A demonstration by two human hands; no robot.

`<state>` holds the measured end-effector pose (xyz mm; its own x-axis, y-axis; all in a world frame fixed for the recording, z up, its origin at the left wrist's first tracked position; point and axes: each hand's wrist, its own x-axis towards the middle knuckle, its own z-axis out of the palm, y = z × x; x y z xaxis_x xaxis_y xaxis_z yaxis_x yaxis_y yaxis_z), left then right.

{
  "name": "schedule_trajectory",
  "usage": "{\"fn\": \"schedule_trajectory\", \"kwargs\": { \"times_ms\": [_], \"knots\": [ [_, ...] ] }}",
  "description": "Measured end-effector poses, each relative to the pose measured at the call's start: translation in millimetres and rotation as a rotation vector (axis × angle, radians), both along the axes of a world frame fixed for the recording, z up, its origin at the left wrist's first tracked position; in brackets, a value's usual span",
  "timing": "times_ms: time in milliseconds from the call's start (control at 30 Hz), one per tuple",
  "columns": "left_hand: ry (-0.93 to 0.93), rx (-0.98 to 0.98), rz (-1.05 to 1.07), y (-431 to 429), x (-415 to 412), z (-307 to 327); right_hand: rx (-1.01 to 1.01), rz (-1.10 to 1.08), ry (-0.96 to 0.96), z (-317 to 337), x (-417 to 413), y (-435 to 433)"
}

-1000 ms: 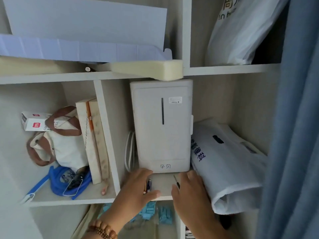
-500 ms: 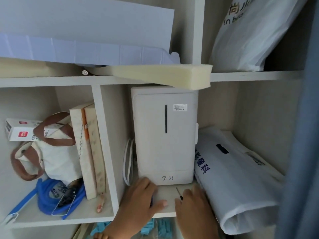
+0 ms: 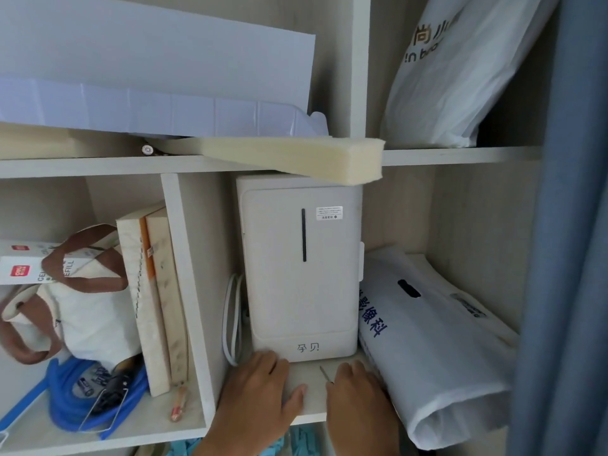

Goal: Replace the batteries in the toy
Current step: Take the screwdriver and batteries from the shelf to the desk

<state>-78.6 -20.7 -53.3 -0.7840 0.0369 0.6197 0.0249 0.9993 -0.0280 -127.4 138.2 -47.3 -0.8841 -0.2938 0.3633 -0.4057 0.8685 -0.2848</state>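
Head view, looking into a pale wood-grain shelving unit [image 3: 460, 156] beside a blue curtain [image 3: 572, 225]. Two hands resting on the middle shelf: left hand [image 3: 260, 396] palm down, fingers spread, covering whatever lies beneath, so contents cannot be told; right hand [image 3: 358, 399] curled, pinching one thin metal tool [image 3: 325, 373] pointing up-left. Just above both hands, one upright white appliance [image 3: 301, 271]. Right of the right hand, one white printed bag [image 3: 427, 343]; a second bag [image 3: 460, 70] on the shelf above. Left of the left hand, past the divider, two upright books [image 3: 154, 291], one canvas tote [image 3: 75, 307], loose batteries [image 3: 86, 386] on blue tubing. No toy visible.
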Motion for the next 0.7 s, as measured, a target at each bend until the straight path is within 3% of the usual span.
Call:
{"fn": "schedule_trajectory", "kwargs": {
  "times_ms": [200,333,533,700],
  "knots": [
    [-0.005,-0.022,-0.003,4,8,-1,-0.001,0.040,-0.101,0,7,5],
    [-0.011,-0.001,-0.011,8,15,6,0.072,0.131,-0.062,17,22,17],
    [0.033,0.038,-0.060,17,34,24,-0.208,0.202,-0.114,33,41,21],
    [0.060,0.055,-0.010,16,65,42,-0.293,0.341,-0.154,33,52,11]
  ]
}}
